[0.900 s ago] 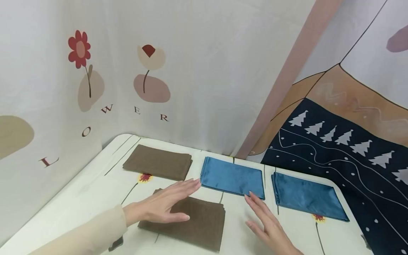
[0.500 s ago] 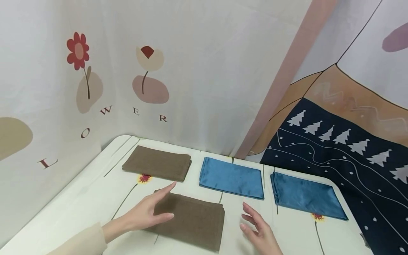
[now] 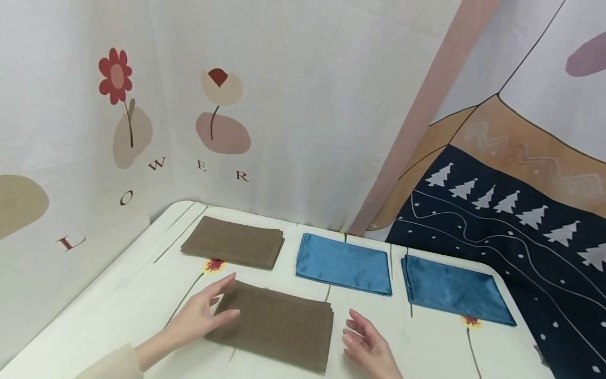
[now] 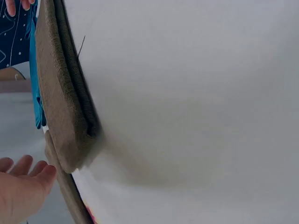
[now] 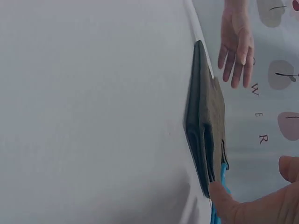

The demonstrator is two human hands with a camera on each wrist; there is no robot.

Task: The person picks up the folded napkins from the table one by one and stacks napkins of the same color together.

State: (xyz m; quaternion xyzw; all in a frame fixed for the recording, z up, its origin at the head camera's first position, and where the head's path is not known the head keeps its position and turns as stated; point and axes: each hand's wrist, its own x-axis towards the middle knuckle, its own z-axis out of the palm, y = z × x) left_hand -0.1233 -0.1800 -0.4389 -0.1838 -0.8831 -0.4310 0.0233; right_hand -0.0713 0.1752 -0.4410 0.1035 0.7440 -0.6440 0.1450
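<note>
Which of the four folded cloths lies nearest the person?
The front brown cloth, between left hand and right hand; the rear brown cloth and both blue cloths lie farther back.

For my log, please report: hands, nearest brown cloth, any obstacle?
Left hand, right hand: gripping nothing. Nearest brown cloth: folded, flat on table. No obstacle visible.

Showed brown on the near cloth (image 3: 279, 326) and left cloth (image 3: 234, 241), lighter blue on the middle cloth (image 3: 344, 264), darker on the right cloth (image 3: 459, 289), and red-and-yellow flowers (image 3: 214, 265) on the white counter (image 3: 431, 350).
</note>
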